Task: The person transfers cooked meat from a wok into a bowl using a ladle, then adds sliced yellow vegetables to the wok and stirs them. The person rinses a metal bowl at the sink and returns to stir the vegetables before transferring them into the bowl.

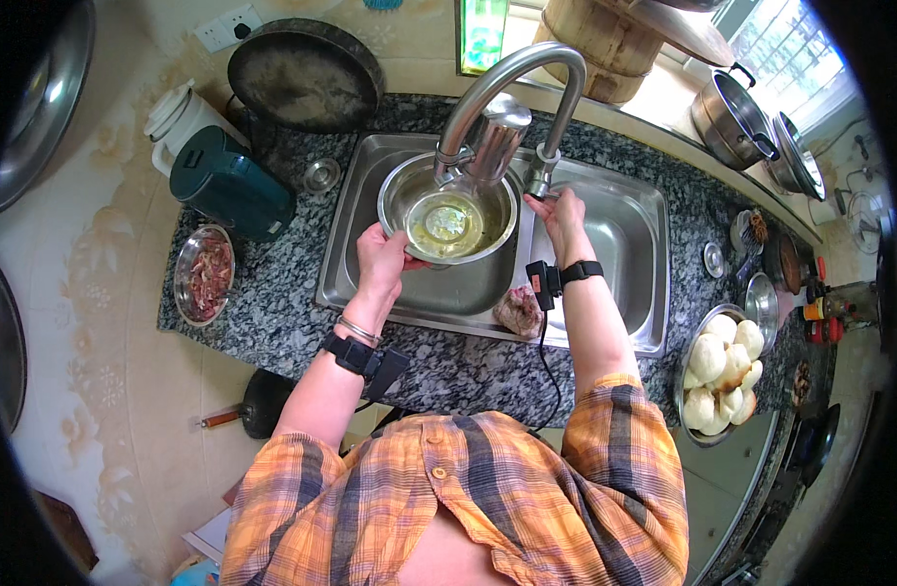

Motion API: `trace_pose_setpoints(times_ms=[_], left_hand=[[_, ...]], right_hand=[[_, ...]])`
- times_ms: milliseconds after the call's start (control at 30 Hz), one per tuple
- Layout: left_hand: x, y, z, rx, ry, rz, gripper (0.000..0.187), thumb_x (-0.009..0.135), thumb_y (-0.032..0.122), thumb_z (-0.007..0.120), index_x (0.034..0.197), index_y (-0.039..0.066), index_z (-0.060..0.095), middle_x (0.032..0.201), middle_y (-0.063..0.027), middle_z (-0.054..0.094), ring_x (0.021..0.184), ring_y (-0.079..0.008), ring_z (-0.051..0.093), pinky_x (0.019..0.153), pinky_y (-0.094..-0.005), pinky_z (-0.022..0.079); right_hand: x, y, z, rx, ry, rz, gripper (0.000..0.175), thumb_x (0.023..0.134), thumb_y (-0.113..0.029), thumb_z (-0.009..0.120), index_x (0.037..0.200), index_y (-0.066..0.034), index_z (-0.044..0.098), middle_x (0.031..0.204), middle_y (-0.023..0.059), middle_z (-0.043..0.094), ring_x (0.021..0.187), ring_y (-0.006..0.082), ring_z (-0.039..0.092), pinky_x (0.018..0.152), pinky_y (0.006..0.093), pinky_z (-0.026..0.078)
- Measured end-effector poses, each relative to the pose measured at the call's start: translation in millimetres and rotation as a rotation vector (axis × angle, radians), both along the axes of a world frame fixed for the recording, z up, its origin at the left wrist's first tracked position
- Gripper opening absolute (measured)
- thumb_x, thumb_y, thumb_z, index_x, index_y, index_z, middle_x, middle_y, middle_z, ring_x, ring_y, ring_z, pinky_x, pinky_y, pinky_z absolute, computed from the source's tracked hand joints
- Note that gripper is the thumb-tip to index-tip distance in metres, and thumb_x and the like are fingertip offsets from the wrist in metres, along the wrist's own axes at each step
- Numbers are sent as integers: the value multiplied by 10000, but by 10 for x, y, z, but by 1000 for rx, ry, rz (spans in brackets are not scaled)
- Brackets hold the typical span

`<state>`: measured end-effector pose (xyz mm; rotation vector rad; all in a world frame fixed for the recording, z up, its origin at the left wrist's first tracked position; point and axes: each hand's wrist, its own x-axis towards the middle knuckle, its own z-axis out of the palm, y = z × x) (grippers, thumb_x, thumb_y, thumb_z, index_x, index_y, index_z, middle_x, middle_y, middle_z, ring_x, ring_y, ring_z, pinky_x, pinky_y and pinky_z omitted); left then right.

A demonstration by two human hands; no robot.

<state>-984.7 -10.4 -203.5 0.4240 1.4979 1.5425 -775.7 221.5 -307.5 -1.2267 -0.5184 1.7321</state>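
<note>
My left hand (384, 256) grips the near left rim of a stainless steel bowl (503, 220), which is tilted over the left basin of a double sink (448, 287). A little yellowish liquid with small bits lies in the bowl. My right hand (558, 212) is raised at the outlet of the curved metal faucet (578, 80), its fingers touching or just beneath the spout head; whether they grip it is hard to tell. A metal cylinder (501, 135) on the faucet hangs over the bowl's far edge. A crumpled, stained cloth (520, 311) lies on the divider's near end.
On the granite counter (272, 322) at left are a bowl of raw meat pieces (205, 275), a dark green kettle (232, 183) and a round black pan (305, 77). At right stand a bowl of buns (723, 366) and a small metal bowl (762, 311). Pots (730, 121) line the windowsill.
</note>
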Motion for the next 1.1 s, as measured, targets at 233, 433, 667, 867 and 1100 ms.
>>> trace_pose_setpoints(times_ms=[233,433,667,867,1100], left_hand=[[-40,-2,-138,2,-26,-31,152,841,-21,449,950,-49,551,844,-135,644,656,-202,668,587,-350,611],[-82,-5,-404,-89,-261,19,57,805,-28,460,763,-12,495,709,-93,536,590,-247,626,593,-377,616],[-163,-12,-763,-147,-505,116,210,810,-16,461,612,31,411,649,-84,481,658,-328,646,558,-346,600],[-249,-49,-1011,-203,-676,275,232,877,16,441,646,12,430,693,-131,540,709,-354,652,579,-334,605],[-197,-221,-1108,-208,-736,289,238,880,-1,431,643,15,414,716,-153,548,767,-366,649,614,-345,611]], right_hand=[[94,-36,83,-36,-75,172,442,971,-201,290,1180,185,336,1011,373,570,795,448,659,598,385,605],[365,-211,364,94,-537,485,585,974,-449,410,1127,112,474,928,227,668,718,291,695,545,317,552],[494,-294,420,151,-580,494,461,956,-397,460,1020,50,553,802,136,677,618,230,684,485,284,518],[426,-337,392,155,-545,460,429,959,-364,454,1033,48,550,803,136,678,601,215,677,474,271,509],[398,-358,400,146,-561,446,373,984,-309,434,1037,42,549,790,120,661,611,217,674,483,266,523]])
